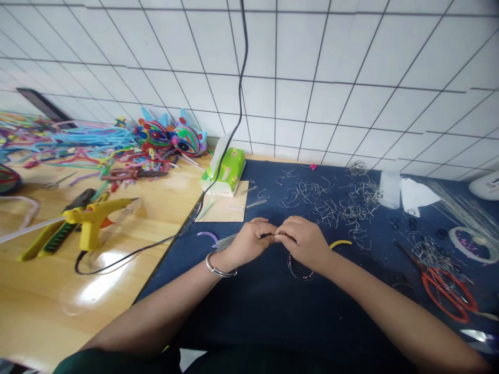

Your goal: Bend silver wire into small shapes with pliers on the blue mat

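Note:
My left hand [248,241], with a silver bangle [220,269] on its wrist, is closed in a pinch. Its fingertips meet those of my right hand [306,243], which is pinched too. Whatever sits between the fingertips is too small to make out. A thin dark loop with pink beads [305,277] shows just below my right hand; whether it is held or lies on the cloth I cannot tell. Beside the right wrist is a yellow curved piece [340,243]. A purple curved piece [208,236] and a bundle of thin wires [225,242] lie by the left hand.
Wire bits [345,210] litter the dark blue cloth [273,317]. Orange-handled scissors [448,293] and a white bead dish [473,245] lie right. Leftward are a tissue pack [226,171], a yellow glue gun [91,223], pliers [54,236] and pipe cleaners [97,137]. A black cord [242,78] hangs down.

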`<state>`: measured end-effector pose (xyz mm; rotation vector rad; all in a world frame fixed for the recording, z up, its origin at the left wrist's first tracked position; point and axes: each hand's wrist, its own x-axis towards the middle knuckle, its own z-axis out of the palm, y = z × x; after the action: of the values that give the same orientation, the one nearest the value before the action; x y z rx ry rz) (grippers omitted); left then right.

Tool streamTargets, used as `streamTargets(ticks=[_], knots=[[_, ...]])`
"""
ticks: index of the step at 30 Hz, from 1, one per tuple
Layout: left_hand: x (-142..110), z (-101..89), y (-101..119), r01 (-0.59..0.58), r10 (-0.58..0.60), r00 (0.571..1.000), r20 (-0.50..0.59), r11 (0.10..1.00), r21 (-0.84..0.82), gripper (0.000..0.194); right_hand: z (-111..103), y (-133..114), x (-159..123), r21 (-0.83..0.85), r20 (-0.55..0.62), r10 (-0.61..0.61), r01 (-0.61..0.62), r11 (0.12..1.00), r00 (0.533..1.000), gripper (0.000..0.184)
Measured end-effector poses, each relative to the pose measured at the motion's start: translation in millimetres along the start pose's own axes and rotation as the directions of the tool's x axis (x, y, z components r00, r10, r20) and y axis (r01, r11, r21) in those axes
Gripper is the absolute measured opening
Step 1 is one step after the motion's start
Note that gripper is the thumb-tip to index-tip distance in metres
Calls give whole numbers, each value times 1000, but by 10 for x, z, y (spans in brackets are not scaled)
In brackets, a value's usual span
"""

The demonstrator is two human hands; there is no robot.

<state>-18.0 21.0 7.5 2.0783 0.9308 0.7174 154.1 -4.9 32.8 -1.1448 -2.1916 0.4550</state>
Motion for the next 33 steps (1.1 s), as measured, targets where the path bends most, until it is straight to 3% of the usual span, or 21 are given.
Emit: streamTargets(ticks=[3, 6, 11, 15, 17, 19, 21, 24, 29, 33], knots=[[8, 37, -68, -3, 4, 1000, -7, 995, 100, 16, 75, 75, -11, 27, 8, 18, -19, 999, 1000, 11], [-13, 77, -66, 4, -2, 1000, -18, 995, 99, 19, 99, 100, -44, 45, 11, 31, -32, 998, 999, 11], [-22, 108, -52, 29, -26, 997, -72, 999, 40, 15, 132, 100, -56, 37, 4, 3, -3, 999, 1000, 13], [-11, 60, 3, 76, -78, 995, -66, 997, -30, 18, 87, 58, 9, 130, -1, 86, -85, 988, 996, 11], [-16, 17, 61, 133, -140, 990, -31, 977, -168, 15, 14, 16, 49, 214, 6, 158, -156, 964, 987, 10], [-23, -17, 117, 217, -226, 974, 21, 901, -376, 13, -70, -22, 74, 281, 36, 229, -230, 932, 973, 10], [-27, -35, 159, 276, -287, 955, 75, 765, -582, 15, -137, -43, 76, 321, 38, 275, -272, 907, 961, 13], [-20, -33, 187, 272, -338, 937, 87, 550, -790, 14, -176, -43, 40, 327, 2, 265, -251, 911, 964, 13], [-18, -22, 200, 219, -425, 903, 72, 308, -926, 14, -101, -4, -42, 311, -21, 129, -116, 943, 991, 10], [-36, -24, 235, 213, -412, 907, 87, 272, -938, 12, -17, 25, -79, 231, -44, -1, 11, 973, 999, 11]])
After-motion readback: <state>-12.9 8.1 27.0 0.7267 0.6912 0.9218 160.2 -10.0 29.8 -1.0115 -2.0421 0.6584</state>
